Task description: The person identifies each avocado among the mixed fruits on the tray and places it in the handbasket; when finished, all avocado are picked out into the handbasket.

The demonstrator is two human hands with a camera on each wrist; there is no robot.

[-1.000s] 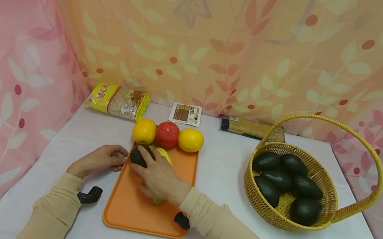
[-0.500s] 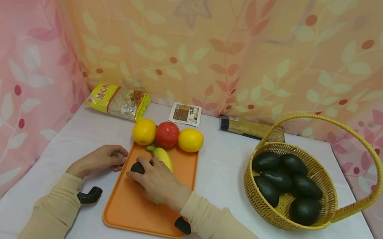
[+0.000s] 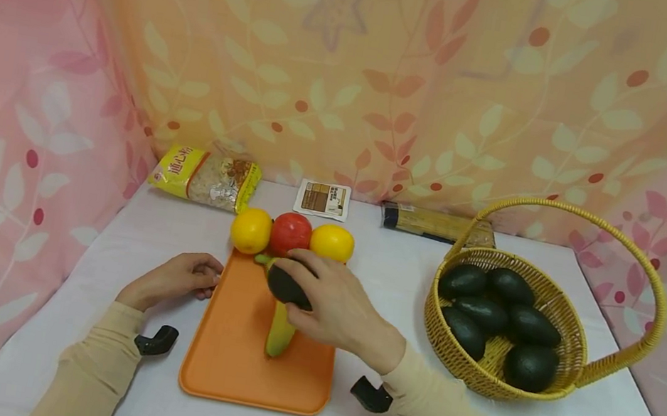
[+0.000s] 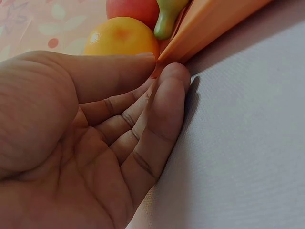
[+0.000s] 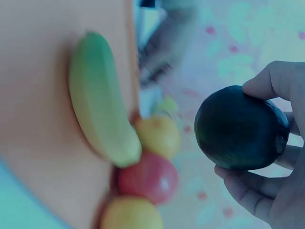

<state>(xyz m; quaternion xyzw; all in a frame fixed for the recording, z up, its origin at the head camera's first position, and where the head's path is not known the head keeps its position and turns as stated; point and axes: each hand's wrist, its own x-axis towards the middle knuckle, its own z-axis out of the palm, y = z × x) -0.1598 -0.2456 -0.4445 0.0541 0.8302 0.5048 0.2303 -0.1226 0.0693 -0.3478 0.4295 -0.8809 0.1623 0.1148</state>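
Above the orange tray (image 3: 245,367), my right hand (image 3: 335,302) grips a dark avocado (image 3: 288,286), fingers and thumb curled round it; the right wrist view shows the same avocado (image 5: 240,129) held clear of the tray. Beneath it, a yellow-green banana (image 3: 281,333) lies on the tray, partly covered by the avocado and hand. My left hand (image 3: 180,279) rests at the tray's left side. In the left wrist view its thumb and curled fingers (image 4: 164,105) pinch the tray's rim (image 4: 200,33). Two yellow fruits (image 3: 251,230) flank a red round fruit (image 3: 291,234) at the tray's far edge.
At the right stands a wicker basket (image 3: 438,331) with a tall handle, holding several avocados (image 3: 482,315). Along the back lie a yellow food bag (image 3: 209,176), a small white packet (image 3: 323,199) and a long pack of noodle-like sticks (image 3: 434,224).
My right hand has lifted the avocado from the tray's left side and carried it right, over the banana. More of the banana's lower end shows. The left hand has stayed put.
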